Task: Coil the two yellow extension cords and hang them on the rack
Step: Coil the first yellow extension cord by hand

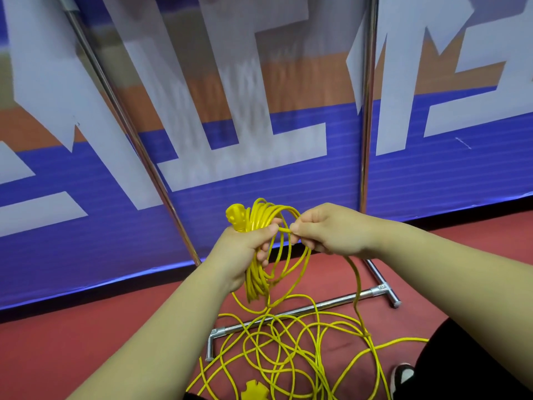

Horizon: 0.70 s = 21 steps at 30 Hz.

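My left hand [245,249] grips a bundle of coiled yellow extension cord [259,272], with a yellow socket end [236,217] sticking up above the fist. My right hand [326,229] pinches a strand of the same cord right beside my left thumb. From there the cord drops to a loose yellow tangle [294,350] on the red floor. Another yellow plug [255,391] lies at the bottom edge. The metal rack has two upright poles [366,140] and a base bar [291,313] on the floor, just behind the tangle.
A blue, white and orange banner wall [259,125] stands right behind the rack. The left rack pole [129,134] slants down to the floor. My shoe [402,376] and dark trouser leg [476,365] are at the lower right, beside the tangle.
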Tool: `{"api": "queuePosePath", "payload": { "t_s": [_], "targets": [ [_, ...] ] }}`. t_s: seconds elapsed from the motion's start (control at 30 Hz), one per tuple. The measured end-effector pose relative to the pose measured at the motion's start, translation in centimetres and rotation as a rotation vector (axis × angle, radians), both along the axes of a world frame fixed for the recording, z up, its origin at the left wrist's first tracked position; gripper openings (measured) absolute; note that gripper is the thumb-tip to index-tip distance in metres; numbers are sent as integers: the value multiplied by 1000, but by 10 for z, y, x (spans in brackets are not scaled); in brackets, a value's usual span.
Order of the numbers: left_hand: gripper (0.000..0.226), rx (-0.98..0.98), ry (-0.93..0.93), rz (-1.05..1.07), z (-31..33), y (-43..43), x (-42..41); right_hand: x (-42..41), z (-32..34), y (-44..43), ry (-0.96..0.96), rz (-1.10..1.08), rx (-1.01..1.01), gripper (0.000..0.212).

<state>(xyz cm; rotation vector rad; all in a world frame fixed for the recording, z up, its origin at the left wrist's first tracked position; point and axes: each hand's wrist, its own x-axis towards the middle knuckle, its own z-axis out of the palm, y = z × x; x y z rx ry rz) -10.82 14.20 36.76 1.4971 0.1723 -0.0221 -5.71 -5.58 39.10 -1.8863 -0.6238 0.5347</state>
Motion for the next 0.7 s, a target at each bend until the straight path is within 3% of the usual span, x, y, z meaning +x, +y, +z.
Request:
{"api": "queuePosePath", "payload": {
  "t_s": [0.07, 0.23, 0.47, 0.7],
  "targets": [
    [30, 97, -48, -53, -1, 3, 0, 0, 1, -3, 24, 4, 23, 32],
    [35, 203, -128, -24, 4, 4, 2, 1, 2, -6, 57, 2, 56, 30],
    [26, -204, -69, 306, 18, 51, 20, 7, -5, -24, 140, -61, 2, 29],
    [21, -245, -92, 501, 20, 87, 25, 10, -23, -19, 270, -92, -90, 31]
  ]
}}
